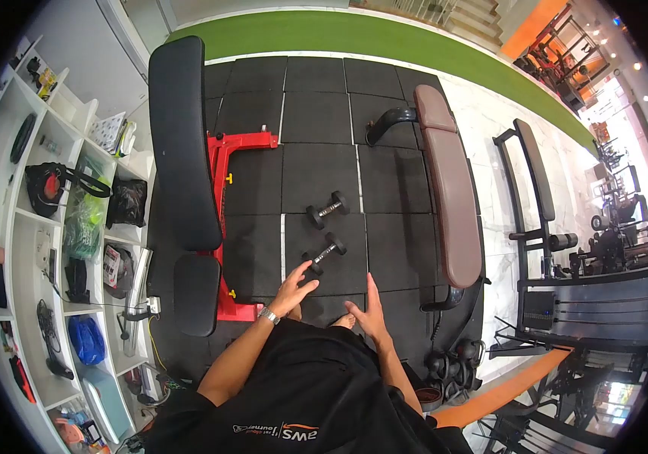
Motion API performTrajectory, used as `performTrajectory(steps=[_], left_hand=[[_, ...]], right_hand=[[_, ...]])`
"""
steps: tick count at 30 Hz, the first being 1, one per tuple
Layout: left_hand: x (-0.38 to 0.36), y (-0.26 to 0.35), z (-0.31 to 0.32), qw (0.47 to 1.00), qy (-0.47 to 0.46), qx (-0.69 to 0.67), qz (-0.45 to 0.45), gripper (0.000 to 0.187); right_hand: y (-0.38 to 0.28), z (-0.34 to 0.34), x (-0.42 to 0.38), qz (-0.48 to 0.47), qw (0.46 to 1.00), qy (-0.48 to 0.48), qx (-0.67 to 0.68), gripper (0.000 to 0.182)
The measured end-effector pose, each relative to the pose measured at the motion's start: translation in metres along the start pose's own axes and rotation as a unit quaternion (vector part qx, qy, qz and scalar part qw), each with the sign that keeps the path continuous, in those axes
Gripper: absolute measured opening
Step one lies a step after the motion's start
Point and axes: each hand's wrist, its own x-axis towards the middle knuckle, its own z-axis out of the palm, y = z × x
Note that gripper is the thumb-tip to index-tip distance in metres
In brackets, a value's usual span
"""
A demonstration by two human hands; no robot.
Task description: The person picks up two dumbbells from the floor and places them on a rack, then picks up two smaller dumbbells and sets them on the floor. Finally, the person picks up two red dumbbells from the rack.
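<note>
Two black dumbbells with silver handles lie on the black rubber floor in front of me. My left hand (291,292) is nearest the closer dumbbell (325,254); its fingertips overlap that dumbbell's near head in this view. A watch with a metal band (269,315) is on my left wrist. The farther dumbbell (328,209) lies just beyond, at a similar slant. My right hand (370,309) hangs over the floor to the right, holding nothing, with thumb and fingers apart. The left hand is also open, fingers stretched forward.
A black padded bench on a red frame (222,219) stands at left, a brown padded bench (453,204) at right. White shelves (36,219) with bags and cables line the left side. Kettlebells (453,367) sit at lower right. A green turf strip (324,32) runs across the back.
</note>
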Motion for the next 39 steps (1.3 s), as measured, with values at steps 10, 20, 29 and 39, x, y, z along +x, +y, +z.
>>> performTrajectory(steps=[10, 20, 29, 39], left_hand=[[0.026, 0.004, -0.014, 0.999, 0.021, -0.026, 0.008, 0.082], [0.073, 0.016, 0.063, 0.987, 0.13, -0.093, -0.007, 0.087], [0.114, 0.046, 0.202, 0.989, 0.116, -0.089, -0.022, 0.088], [0.133, 0.071, 0.219, 0.976, 0.188, -0.111, -0.016, 0.088]], right_hand=[[-0.038, 0.003, 0.036, 0.015, 0.996, -0.062, -0.066, 0.097], [0.013, -0.075, 0.084, -0.03, 0.995, -0.097, -0.014, 0.1], [0.069, -0.207, 0.128, -0.052, 0.993, -0.1, 0.036, 0.098], [0.056, -0.223, 0.185, -0.056, 0.98, -0.181, 0.054, 0.098]])
